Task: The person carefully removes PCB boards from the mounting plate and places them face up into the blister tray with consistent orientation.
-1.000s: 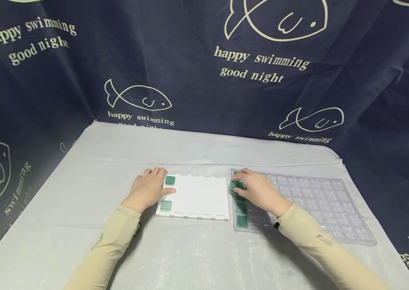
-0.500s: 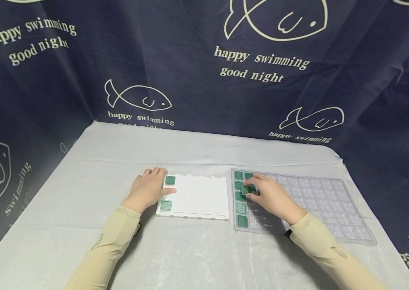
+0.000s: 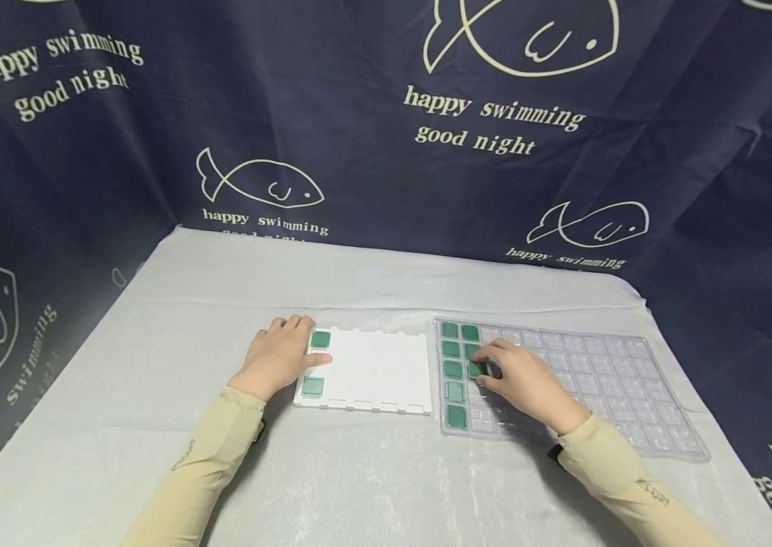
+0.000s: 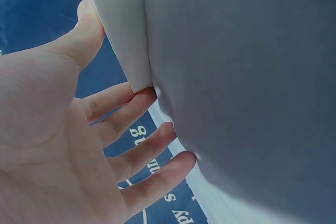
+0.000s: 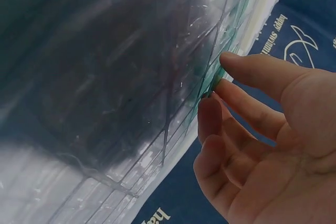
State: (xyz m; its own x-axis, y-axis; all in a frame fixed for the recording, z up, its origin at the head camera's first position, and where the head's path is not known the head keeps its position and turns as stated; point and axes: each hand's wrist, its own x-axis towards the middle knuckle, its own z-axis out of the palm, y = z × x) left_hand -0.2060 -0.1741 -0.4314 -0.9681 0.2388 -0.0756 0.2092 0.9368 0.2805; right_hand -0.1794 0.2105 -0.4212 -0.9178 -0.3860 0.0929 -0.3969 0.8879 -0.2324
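My right hand (image 3: 528,384) pinches a small green square chip (image 3: 477,370) between thumb and fingertips. The chip is at the second column of the clear plastic compartment tray (image 3: 591,387); whether it is fully seated there cannot be told. In the right wrist view its thin edge shows between the fingertips. My left hand (image 3: 278,358) rests at the left end of a white notched board (image 3: 375,372), thumb on top and fingers extended along the edge. Two green chips lie on that board, a far chip (image 3: 321,339) and a near chip (image 3: 314,387), either side of the thumb.
Green chips (image 3: 454,392) fill the tray's left column, and two more sit at the far end of the second. The white board lies left of the tray with a narrow gap between. A pale cloth covers the table (image 3: 359,479); a dark blue printed curtain (image 3: 372,182) hangs behind.
My right hand has moved from the left column to the second column and nearer to me. A chip now sits at that column's far end, another below it. The left hand stays put.
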